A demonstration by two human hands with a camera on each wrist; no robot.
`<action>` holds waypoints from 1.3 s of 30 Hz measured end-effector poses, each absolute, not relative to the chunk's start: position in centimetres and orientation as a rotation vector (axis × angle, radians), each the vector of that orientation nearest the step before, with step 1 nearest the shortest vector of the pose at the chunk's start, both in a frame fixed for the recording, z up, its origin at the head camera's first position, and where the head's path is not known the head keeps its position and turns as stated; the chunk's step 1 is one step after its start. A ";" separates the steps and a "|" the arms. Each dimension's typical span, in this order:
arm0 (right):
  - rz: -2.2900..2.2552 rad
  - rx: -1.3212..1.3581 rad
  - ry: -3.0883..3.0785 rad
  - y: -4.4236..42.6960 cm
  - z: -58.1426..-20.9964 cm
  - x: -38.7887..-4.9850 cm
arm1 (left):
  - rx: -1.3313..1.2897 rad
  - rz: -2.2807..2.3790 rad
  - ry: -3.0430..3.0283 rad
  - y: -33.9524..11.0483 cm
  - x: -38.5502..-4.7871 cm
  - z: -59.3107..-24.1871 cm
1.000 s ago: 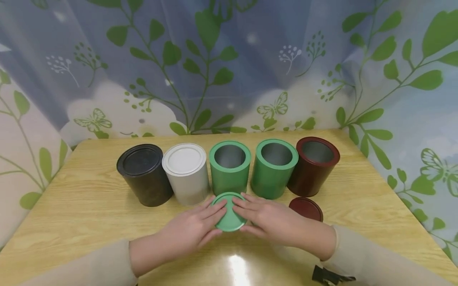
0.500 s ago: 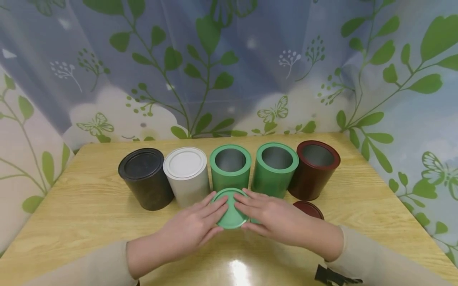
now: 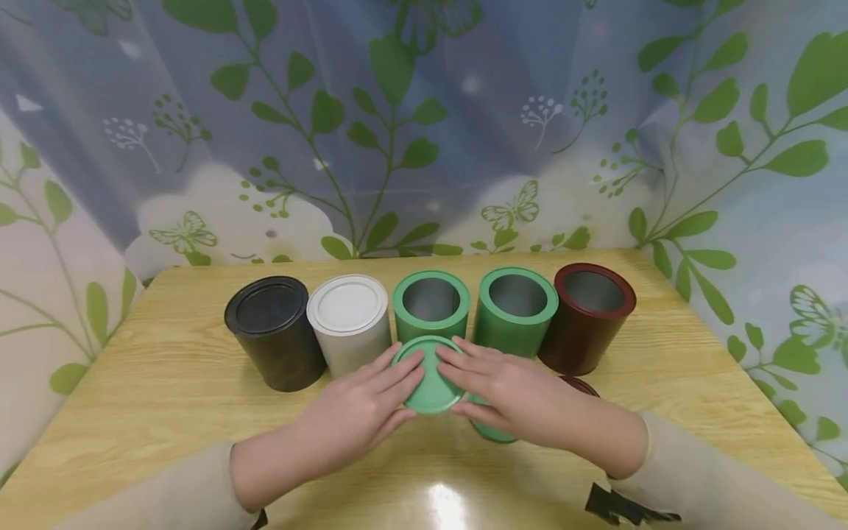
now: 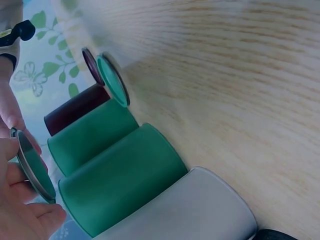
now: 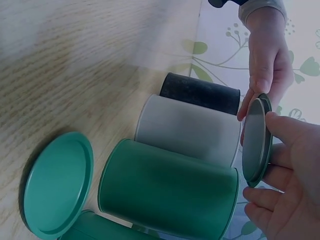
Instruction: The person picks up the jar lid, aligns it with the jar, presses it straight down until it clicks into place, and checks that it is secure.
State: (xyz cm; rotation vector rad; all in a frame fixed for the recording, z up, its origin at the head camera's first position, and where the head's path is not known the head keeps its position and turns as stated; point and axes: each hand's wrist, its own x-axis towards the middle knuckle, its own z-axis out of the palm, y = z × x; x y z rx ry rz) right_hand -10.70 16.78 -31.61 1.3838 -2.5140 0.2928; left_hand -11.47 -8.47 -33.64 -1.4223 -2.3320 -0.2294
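1. Nearest: left hand (image 3: 358,408) and right hand (image 3: 513,397) together pinch a round green metal-looking lid (image 3: 430,386), raised off the wood-grained worktop (image 3: 132,412).
2. Step, as judged: carrying it toward the open green cylindrical can (image 5: 167,190); next move calls for level, rim-matched seating.
3. On the worktop, rightward: second green lid (image 5: 57,185); thin dark red lid (image 4: 91,66).
4. Row toward back edge, smooth matte: covered black can (image 3: 278,346), white can (image 3: 351,335); open second green can (image 3: 509,335), dark red can (image 3: 583,346), grey-lined.
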 end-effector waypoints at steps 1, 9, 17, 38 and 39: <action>0.301 1.385 -2.511 16.8 -31.6 -10.7 | -1.420 -0.235 -2.332 -8.5 -11.5 -33.5; 0.364 1.375 -2.545 17.0 -31.0 -11.2 | -1.413 -0.267 -2.342 -8.4 -12.0 -32.9; 0.424 1.355 -2.636 17.2 -30.4 -12.2 | -1.400 -0.305 -2.413 -8.1 -13.0 -32.4; 0.420 1.231 -2.878 16.9 -30.2 -14.0 | -1.403 -0.304 -2.435 -7.6 -15.3 -32.7; 0.409 1.223 -2.884 16.9 -30.2 -14.0 | -1.403 -0.287 -2.441 -7.5 -15.4 -32.6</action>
